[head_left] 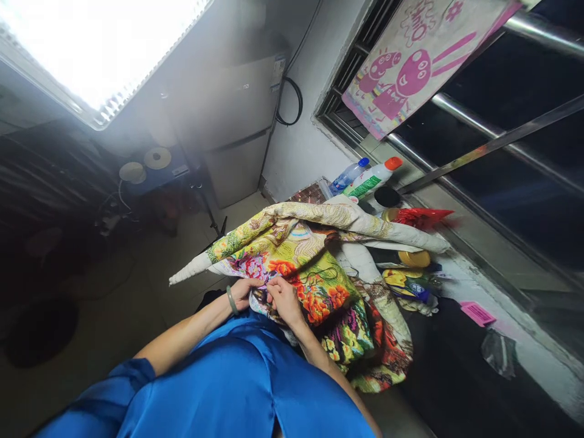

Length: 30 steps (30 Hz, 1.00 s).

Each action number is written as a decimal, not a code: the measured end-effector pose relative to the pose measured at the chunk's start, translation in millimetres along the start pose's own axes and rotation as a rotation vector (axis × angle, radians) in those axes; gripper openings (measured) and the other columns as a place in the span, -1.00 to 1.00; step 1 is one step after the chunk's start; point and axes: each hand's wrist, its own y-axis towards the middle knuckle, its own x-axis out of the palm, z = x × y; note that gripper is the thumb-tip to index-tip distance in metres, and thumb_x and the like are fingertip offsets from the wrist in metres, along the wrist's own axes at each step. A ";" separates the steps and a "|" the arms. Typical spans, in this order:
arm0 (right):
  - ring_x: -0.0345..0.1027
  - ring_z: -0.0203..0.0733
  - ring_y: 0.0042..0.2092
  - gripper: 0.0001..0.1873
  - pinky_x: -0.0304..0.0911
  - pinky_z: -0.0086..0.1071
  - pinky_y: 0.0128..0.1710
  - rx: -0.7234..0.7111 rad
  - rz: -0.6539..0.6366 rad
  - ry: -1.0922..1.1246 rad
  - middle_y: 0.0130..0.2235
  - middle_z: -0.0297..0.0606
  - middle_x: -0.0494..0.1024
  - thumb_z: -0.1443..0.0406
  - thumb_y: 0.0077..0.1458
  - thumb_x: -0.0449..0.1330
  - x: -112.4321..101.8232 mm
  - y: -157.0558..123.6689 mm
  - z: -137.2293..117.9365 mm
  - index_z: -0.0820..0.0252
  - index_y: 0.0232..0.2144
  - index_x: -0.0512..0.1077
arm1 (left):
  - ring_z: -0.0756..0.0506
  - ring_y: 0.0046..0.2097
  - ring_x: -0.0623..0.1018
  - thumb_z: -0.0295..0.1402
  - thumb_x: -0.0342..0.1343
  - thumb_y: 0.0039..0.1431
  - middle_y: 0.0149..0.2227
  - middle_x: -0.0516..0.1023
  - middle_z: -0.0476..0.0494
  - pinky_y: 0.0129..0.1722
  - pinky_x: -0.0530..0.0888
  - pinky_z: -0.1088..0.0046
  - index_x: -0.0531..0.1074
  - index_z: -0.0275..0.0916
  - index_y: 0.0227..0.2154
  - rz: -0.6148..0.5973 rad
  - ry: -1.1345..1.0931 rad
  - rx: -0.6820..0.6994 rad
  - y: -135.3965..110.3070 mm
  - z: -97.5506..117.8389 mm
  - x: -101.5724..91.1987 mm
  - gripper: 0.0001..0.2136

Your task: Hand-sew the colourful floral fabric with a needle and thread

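Observation:
A large embroidered cloth point(314, 292) with bright flowers lies bunched in front of my blue top, its upper part rolled into a long roll point(314, 213). My left hand point(245, 292), with a pale green bangle point(232, 300) on its wrist, is closed on the cloth near a pink flower point(252, 267). Close beside it, my right hand point(283, 299) is held in a pinch over the cloth. What its fingertips grip is too small to make out. A thin dark thread point(325, 273) appears to loop over the cloth to the right of that hand.
Beyond the roll stand a blue-capped bottle point(349, 176), a red-capped white bottle point(373, 179) and a red packet point(422, 218). A pink item point(477, 313) lies by the sill. Window bars point(483, 125) run along the right; a fridge point(239, 121) stands behind.

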 end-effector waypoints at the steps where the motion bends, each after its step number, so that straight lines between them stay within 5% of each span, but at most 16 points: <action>1: 0.13 -0.36 -0.70 -0.80 0.08 -0.51 -0.68 0.001 -0.002 -0.014 -0.68 -0.47 0.36 0.14 0.02 0.10 -0.5 0.3 0.3 0.12 -0.49 0.33 | -0.10 -0.56 0.55 -0.64 0.20 0.01 -0.60 0.56 -0.18 -0.33 0.56 0.35 0.50 -0.38 -0.54 -0.003 -0.001 0.000 -0.6 0.0 0.3 -0.90; 9: 0.49 -0.14 -0.33 -0.83 0.37 -0.34 -0.28 -0.217 0.146 -0.346 -0.38 -0.21 0.61 0.30 0.02 0.15 -13.5 -4.2 0.7 0.11 -0.45 0.57 | -0.10 -0.49 0.59 -0.68 0.26 -0.09 -0.55 0.61 -0.18 -0.23 0.57 0.32 0.54 -0.37 -0.51 0.021 -0.043 0.073 -2.7 -2.2 1.4 -0.88; 18: 0.47 -0.14 -0.33 -0.77 0.39 -0.33 -0.28 -0.323 0.240 -0.439 -0.31 -0.17 0.60 0.33 0.13 0.10 -5.5 1.4 -6.2 0.17 -0.28 0.57 | -0.11 -0.47 0.59 -0.72 0.29 -0.23 -0.53 0.62 -0.21 -0.21 0.55 0.33 0.56 -0.41 -0.53 0.005 -0.052 0.188 -12.0 -1.6 8.0 -0.84; 22: 0.47 -0.09 -0.23 -0.85 0.37 -0.32 -0.24 -0.362 0.158 -0.605 -0.25 -0.12 0.56 0.34 0.10 0.18 -3.8 4.1 -16.7 0.11 -0.34 0.57 | -0.08 -0.48 0.57 -0.71 0.29 -0.30 -0.54 0.62 -0.15 -0.26 0.54 0.36 0.56 -0.37 -0.56 0.014 -0.007 0.246 -11.6 -3.1 7.0 -0.81; 26: 0.40 -0.21 -0.44 -0.82 0.32 -0.40 -0.45 -0.292 0.026 -0.325 -0.45 -0.27 0.48 0.27 0.14 0.16 -4.6 18.5 -36.6 0.11 -0.51 0.40 | -0.08 -0.50 0.56 -0.72 0.31 -0.37 -0.57 0.61 -0.12 -0.32 0.53 0.38 0.56 -0.35 -0.59 0.082 0.043 0.299 -7.7 -4.4 5.8 -0.79; 28: 0.25 -0.30 -0.61 -0.77 0.20 -0.45 -0.62 -0.241 0.057 -0.015 -0.56 -0.41 0.39 0.14 0.18 0.14 -25.0 31.0 -58.0 0.10 -0.46 0.33 | -0.10 -0.50 0.57 -0.73 0.31 -0.39 -0.55 0.62 -0.17 -0.32 0.55 0.35 0.56 -0.38 -0.59 0.118 0.041 0.291 -7.3 -4.3 6.6 -0.78; 30: 0.11 -0.37 -0.69 -0.74 0.14 -0.48 -0.69 -0.293 0.223 0.262 -0.61 -0.52 0.32 0.07 0.13 0.20 -63.8 43.7 -86.6 0.09 -0.39 0.30 | -0.12 -0.49 0.59 -0.75 0.30 -0.40 -0.54 0.63 -0.22 -0.31 0.57 0.32 0.55 -0.40 -0.58 0.131 0.024 0.275 -8.5 -4.1 7.8 -0.78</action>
